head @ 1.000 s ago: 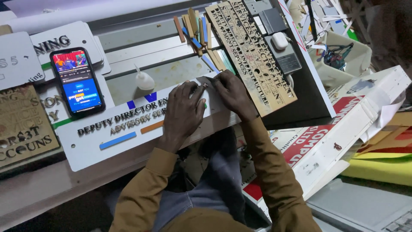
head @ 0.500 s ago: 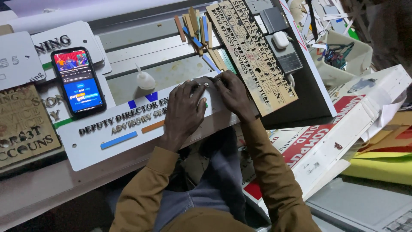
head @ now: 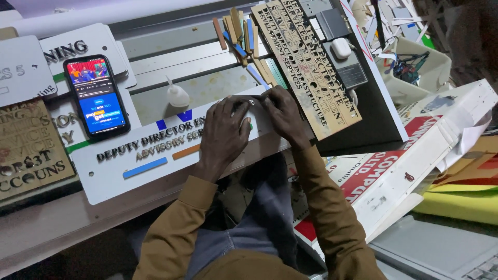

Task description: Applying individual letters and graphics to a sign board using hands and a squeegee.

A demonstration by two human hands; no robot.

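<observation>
Both forearms extended forward, brown sleeves to the wrists. Left hand (head: 224, 132) palm down, fingers curled, pressing. Right hand (head: 284, 115) close beside, fingertips pinched, nearly touching left.

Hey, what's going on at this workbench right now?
A person is bent over a long white sign plate with raised dark letters and coloured strips on it. Both hands press on its right end: the left hand flat on the plate, the right hand pinching at its upper edge. A small glue bottle, a lit phone and a wooden letter stencil lie close by.
</observation>
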